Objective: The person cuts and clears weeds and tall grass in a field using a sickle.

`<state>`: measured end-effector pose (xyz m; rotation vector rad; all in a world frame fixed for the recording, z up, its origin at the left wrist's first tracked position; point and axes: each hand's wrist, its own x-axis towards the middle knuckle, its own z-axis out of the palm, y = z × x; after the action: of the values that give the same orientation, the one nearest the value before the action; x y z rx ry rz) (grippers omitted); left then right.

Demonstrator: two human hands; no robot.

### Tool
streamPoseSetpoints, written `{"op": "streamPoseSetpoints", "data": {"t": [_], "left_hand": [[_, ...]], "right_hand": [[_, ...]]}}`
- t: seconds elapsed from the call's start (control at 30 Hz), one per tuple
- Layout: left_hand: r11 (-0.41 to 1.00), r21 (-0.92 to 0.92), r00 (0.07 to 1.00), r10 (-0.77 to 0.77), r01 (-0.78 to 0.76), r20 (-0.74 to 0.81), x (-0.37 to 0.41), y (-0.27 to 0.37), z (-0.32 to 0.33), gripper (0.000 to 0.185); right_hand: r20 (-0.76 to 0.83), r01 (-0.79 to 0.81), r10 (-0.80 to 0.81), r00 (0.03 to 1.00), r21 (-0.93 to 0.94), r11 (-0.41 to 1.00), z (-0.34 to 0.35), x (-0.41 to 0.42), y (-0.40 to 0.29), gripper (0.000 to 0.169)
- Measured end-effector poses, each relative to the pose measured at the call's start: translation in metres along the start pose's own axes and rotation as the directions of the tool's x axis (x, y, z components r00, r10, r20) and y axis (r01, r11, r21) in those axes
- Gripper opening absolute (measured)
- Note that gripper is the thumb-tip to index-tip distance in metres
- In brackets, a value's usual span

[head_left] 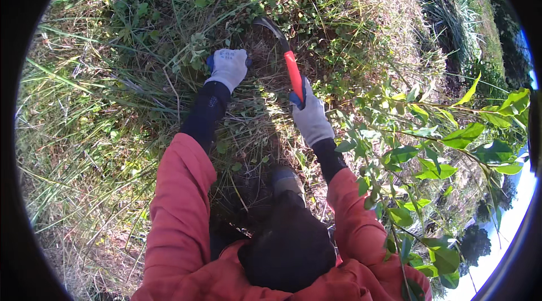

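My right hand (313, 116), in a white knit glove with blue coating, grips the red handle of a sickle (295, 74). Its dark curved blade (275, 32) points away from me, and the tip hooks left at the edge of low green weeds. To the left, my left hand (228, 68), gloved the same way, is closed in a fist, knuckles up, around grass and weeds (197, 49) at ground level. The fist hides how much it holds. Cut or flattened stems (250, 110) lie between the two hands, over a patch of brown ground (264, 53).
A leafy branch (423, 144) reaches in from the right, close to my right sleeve. Long grass (93, 131) covers the left side. My boot (288, 180) stands on the ground below the hands. Taller grass clumps (457, 17) grow at the upper right.
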<state>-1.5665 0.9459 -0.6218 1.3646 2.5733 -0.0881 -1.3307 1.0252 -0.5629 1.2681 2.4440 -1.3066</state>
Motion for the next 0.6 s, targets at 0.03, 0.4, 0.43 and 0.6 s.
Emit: {"op": "streamPoseSetpoints", "data": {"t": [0.03,0.4,0.43,0.6], "left_hand": [[0.999,-0.024,1.0,0.028,-0.027,0.008,-0.011,0.004,-0.008,0.016],[1.0,0.012,0.998,-0.027,0.026,0.05,-0.114,0.043,-0.024,0.061],[0.996,0.08,0.998,-0.044,0.041,0.035,-0.104,0.048,-0.034,0.063],[0.96,-0.223,0.915,0.066,-0.167,-0.399,-0.026,0.094,-0.069,0.058]], "right_hand": [[0.064,-0.069,0.07,0.995,-0.019,0.997,0.0,-0.002,0.004,0.071],[0.067,-0.027,0.013,0.998,0.211,0.977,0.008,-0.123,0.074,0.067],[0.094,-0.069,0.052,0.994,0.196,0.978,0.01,-0.12,0.068,0.068],[0.129,-0.102,0.072,0.989,0.244,0.964,0.021,-0.126,0.057,0.073]]}}
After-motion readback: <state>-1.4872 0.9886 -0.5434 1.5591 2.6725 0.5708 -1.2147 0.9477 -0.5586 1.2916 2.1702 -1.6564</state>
